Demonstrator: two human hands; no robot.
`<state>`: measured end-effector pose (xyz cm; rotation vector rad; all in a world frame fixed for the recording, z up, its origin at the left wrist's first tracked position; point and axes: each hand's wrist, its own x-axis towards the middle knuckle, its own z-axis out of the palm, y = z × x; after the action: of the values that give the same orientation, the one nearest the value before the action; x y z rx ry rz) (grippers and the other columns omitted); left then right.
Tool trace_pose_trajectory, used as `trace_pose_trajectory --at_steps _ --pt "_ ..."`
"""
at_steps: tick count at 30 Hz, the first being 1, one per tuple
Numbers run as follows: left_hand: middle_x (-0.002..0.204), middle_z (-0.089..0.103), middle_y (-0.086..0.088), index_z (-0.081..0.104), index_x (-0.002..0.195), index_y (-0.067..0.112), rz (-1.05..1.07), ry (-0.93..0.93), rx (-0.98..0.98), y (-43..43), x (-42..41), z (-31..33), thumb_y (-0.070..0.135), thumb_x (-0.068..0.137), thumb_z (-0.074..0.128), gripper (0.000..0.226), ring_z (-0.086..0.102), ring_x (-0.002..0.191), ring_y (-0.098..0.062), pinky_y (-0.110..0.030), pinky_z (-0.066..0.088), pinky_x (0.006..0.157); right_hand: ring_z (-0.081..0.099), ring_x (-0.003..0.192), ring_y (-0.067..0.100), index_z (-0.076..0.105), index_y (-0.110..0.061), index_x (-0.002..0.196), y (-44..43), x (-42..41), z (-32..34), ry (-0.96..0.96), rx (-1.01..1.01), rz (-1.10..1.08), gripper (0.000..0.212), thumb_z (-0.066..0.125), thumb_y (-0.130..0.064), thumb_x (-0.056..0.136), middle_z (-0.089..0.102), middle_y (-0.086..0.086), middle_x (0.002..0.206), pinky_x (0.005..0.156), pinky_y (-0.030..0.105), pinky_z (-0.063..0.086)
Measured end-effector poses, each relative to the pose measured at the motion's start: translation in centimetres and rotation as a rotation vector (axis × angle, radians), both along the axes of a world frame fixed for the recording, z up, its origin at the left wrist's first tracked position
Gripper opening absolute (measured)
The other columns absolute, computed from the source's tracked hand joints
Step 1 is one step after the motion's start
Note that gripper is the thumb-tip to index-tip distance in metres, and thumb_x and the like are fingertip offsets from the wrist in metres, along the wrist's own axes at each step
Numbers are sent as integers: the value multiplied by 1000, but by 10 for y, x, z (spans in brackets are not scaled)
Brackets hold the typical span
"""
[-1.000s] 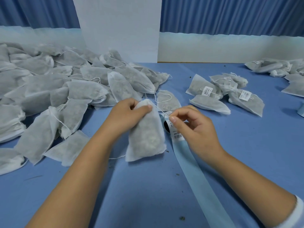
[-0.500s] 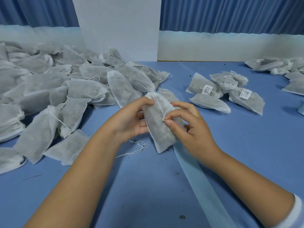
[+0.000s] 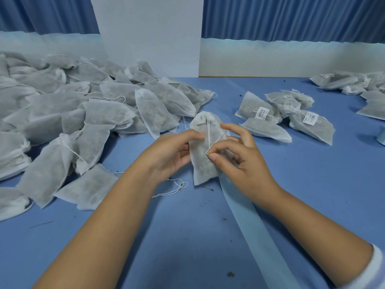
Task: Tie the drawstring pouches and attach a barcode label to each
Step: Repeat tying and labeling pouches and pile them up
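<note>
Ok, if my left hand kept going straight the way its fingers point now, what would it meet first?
The pouch: your left hand points right and grips its left edge. Just beyond is your right hand, pinching the drawstring. Depth is unclear, but nothing else seems to lie between.

Pouch heap [image 3: 83, 113] blocks left (right freer)
</note>
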<state>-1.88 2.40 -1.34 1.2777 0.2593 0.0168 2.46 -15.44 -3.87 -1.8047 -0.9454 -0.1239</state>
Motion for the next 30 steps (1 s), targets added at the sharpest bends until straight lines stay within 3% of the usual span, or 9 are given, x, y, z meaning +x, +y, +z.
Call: trace_pose_trajectory --at_steps 4,8,11,15,20,22,24,26,30 --pt "96 77 -9 77 97 9 -14 -37 259 -5 -5 -1 15 81 77 17 74 90 -19 -25 59 78 42 134 8 72 -22 90 -1 2 -2 -6 15 16 9 70 -13 88 42 -7 132 93 23 44" --pt "101 77 -10 74 107 12 1 -8 309 -4 -6 -2 16 83 77 25 73 95 -23 -35 60 87 36 134 -5 72 -34 88 -2 3 -2 104 -34 67 20 71 -15 87 49 -12 130 84 32 52" --pt "101 76 -10 73 107 9 30 25 379 -5 -5 -4 18 86 74 23 72 99 -27 -45 56 94 46 126 -5 70 -35 92 -4 8 1 90 17 31 28 65 -8 90 56 -6 128 80 24 52" --pt "104 75 -14 73 104 2 73 69 375 0 -3 -7 19 87 74 24 70 105 -31 -52 52 98 61 97 3 68 -27 87 -9 19 3 15 51 -61 31 58 3 91 64 -3 109 70 17 48" --pt "114 69 -23 69 109 -7 89 74 339 7 -1 -8 22 87 74 36 68 101 -30 -54 46 105 57 86 3 67 -27 89 -16 30 -1 -102 -247 -88 28 65 1 83 58 -13 92 68 14 46" --pt "109 73 -17 70 108 -6 89 80 308 10 2 -10 22 89 72 34 71 101 -27 -43 54 98 55 89 2 65 -30 94 -19 33 -2 -97 -347 -57 26 69 -7 81 53 -17 94 69 12 45" --pt "99 77 -10 70 105 -4 72 105 221 11 4 -13 20 90 69 29 74 87 -17 -30 61 78 53 91 -1 62 -36 94 -21 34 -1 -116 -407 -30 28 74 -15 80 51 -19 95 71 10 43" --pt "86 77 -5 71 101 0 31 149 102 13 5 -13 16 91 67 19 73 74 -11 -23 58 59 51 90 -4 54 -48 89 -20 33 0 -143 -485 13 37 77 -21 79 50 -21 94 72 8 39" --pt "87 76 -6 73 94 5 -80 229 -84 17 3 -16 13 81 70 16 74 71 -15 -26 57 55 53 87 4 57 -42 91 -16 30 -5 -122 -594 77 28 75 -23 82 55 -13 95 74 12 37"
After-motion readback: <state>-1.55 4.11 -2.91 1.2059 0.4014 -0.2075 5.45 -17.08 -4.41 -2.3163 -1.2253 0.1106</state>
